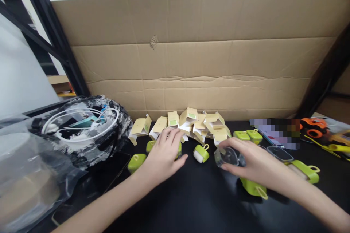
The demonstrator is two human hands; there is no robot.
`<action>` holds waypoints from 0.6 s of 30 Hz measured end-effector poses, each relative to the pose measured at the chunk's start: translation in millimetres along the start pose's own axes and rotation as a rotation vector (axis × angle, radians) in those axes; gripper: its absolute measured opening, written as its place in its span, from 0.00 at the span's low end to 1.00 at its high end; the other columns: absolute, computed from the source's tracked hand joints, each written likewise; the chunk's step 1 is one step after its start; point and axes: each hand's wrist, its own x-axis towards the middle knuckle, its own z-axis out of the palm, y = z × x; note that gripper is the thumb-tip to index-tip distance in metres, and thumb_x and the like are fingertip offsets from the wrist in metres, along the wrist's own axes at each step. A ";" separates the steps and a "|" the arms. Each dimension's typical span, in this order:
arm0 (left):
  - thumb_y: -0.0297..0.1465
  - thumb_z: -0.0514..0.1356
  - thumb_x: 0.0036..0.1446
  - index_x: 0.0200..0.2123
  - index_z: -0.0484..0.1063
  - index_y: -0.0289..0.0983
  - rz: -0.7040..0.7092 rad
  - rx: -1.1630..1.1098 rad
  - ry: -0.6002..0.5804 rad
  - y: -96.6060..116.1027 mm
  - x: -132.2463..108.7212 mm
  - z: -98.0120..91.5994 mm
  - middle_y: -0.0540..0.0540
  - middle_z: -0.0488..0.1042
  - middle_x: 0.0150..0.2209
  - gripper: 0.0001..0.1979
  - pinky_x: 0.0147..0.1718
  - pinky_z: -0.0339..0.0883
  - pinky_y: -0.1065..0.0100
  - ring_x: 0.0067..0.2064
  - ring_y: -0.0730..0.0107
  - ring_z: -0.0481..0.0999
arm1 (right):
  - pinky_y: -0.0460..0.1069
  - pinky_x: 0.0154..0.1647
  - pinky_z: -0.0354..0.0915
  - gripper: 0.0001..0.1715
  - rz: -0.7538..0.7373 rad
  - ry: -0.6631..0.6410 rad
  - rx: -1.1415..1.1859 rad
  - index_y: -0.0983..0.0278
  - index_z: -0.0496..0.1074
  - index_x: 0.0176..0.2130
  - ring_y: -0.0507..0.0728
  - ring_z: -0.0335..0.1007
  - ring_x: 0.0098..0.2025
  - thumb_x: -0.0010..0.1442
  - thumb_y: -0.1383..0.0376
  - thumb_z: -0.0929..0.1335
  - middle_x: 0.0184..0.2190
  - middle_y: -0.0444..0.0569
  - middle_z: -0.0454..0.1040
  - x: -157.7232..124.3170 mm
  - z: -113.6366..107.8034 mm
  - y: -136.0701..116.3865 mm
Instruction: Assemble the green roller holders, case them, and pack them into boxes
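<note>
My right hand (pixel 246 156) grips a small clear plastic container (pixel 225 156) between thumb and fingers, above the black table. My left hand (pixel 166 153) is stretched out with the thumb apart from the fingers. It hovers over a lime-green case (pixel 150 146), mostly hidden behind it; whether they touch I cannot tell. Another green case (pixel 136 162) lies left of that hand. Between both hands sits a small green-and-white case with a loop (pixel 201 153). Below my right wrist is a green case with a pale loop (pixel 253 187), partly covered by the arm.
Opened small cardboard boxes (pixel 191 120) are heaped at the back against a tall cardboard sheet (pixel 197 58). More green cases (pixel 247 135) and a clear lid (pixel 280 153) lie right. A fluffy basket with white cable (pixel 84 127) and a plastic bag (pixel 30 182) stand left. An orange toy vehicle (pixel 314 126) is far right.
</note>
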 end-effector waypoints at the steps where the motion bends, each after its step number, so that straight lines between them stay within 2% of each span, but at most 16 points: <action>1: 0.32 0.55 0.61 0.59 0.56 0.33 0.029 -0.027 0.024 7.1 -5.6 0.0 0.37 0.62 0.60 0.25 0.62 0.51 0.49 0.64 0.50 0.54 | 0.56 0.50 0.66 0.18 0.000 -0.017 0.062 0.58 0.67 0.47 0.61 0.72 0.49 0.56 0.61 0.69 0.47 0.48 0.75 -3.1 3.3 -9.3; 2: 0.33 0.56 0.60 0.60 0.55 0.34 0.076 -0.099 0.032 13.7 -11.5 0.8 0.37 0.63 0.60 0.26 0.62 0.51 0.49 0.63 0.51 0.54 | 0.54 0.49 0.67 0.20 0.001 -0.046 0.140 0.58 0.66 0.49 0.59 0.72 0.49 0.55 0.62 0.69 0.47 0.47 0.75 -6.5 7.8 -19.1; 4: 0.36 0.62 0.54 0.61 0.53 0.34 0.118 -0.304 -0.083 23.0 -22.7 6.2 0.36 0.63 0.60 0.34 0.61 0.55 0.49 0.62 0.49 0.58 | 0.52 0.49 0.67 0.29 0.004 -0.119 0.297 0.57 0.63 0.52 0.58 0.72 0.48 0.51 0.65 0.71 0.47 0.46 0.75 -12.8 18.6 -37.7; 6: 0.37 0.69 0.44 0.62 0.48 0.34 0.086 -0.514 -0.242 26.0 -31.6 16.8 0.33 0.60 0.61 0.47 0.59 0.58 0.47 0.61 0.46 0.60 | 0.52 0.49 0.67 0.38 -0.003 -0.186 0.380 0.57 0.61 0.55 0.59 0.72 0.49 0.46 0.68 0.72 0.48 0.46 0.75 -17.2 28.1 -52.0; 8: 0.38 0.72 0.37 0.63 0.47 0.35 0.021 -0.674 -0.321 24.6 -37.0 29.8 0.32 0.59 0.60 0.54 0.57 0.61 0.47 0.59 0.45 0.62 | 0.52 0.51 0.66 0.42 -0.025 -0.225 0.400 0.57 0.61 0.56 0.59 0.70 0.51 0.43 0.71 0.73 0.51 0.46 0.73 -19.5 31.7 -59.3; 10: 0.38 0.73 0.34 0.60 0.52 0.36 -0.020 -0.756 -0.321 22.8 -39.0 40.4 0.35 0.63 0.56 0.51 0.55 0.62 0.47 0.56 0.47 0.65 | 0.51 0.54 0.65 0.45 -0.058 -0.232 0.397 0.55 0.60 0.57 0.59 0.68 0.55 0.42 0.72 0.73 0.55 0.45 0.69 -21.2 27.1 -58.3; 12: 0.39 0.73 0.36 0.54 0.60 0.37 -0.023 -0.762 -0.306 23.4 -39.0 45.0 0.39 0.66 0.51 0.42 0.52 0.63 0.48 0.52 0.49 0.67 | 0.51 0.56 0.64 0.47 -0.100 -0.207 0.334 0.52 0.56 0.60 0.58 0.66 0.57 0.44 0.70 0.72 0.57 0.44 0.67 -24.3 15.2 -48.7; 13: 0.39 0.73 0.37 0.50 0.64 0.37 -0.015 -0.751 -0.306 24.6 -38.8 45.0 0.40 0.67 0.49 0.37 0.51 0.64 0.49 0.51 0.51 0.67 | 0.52 0.57 0.64 0.44 -0.125 -0.186 0.270 0.50 0.56 0.60 0.58 0.64 0.58 0.47 0.69 0.72 0.58 0.43 0.67 -26.9 7.7 -41.0; 16: 0.34 0.70 0.43 0.43 0.68 0.36 -0.001 -0.742 -0.310 28.8 -38.8 40.2 0.43 0.70 0.45 0.24 0.49 0.63 0.54 0.47 0.56 0.67 | 0.57 0.56 0.64 0.27 -0.217 -0.093 -0.016 0.48 0.65 0.53 0.62 0.62 0.60 0.54 0.65 0.69 0.57 0.43 0.67 -39.9 -12.8 -9.4; 18: 0.29 0.69 0.44 0.42 0.68 0.35 0.009 -0.753 -0.300 30.0 -39.4 37.3 0.44 0.71 0.43 0.21 0.49 0.62 0.57 0.46 0.58 0.67 | 0.60 0.51 0.67 0.24 -0.276 -0.028 -0.203 0.48 0.69 0.51 0.66 0.63 0.59 0.55 0.63 0.68 0.58 0.44 0.67 -51.5 -18.9 13.5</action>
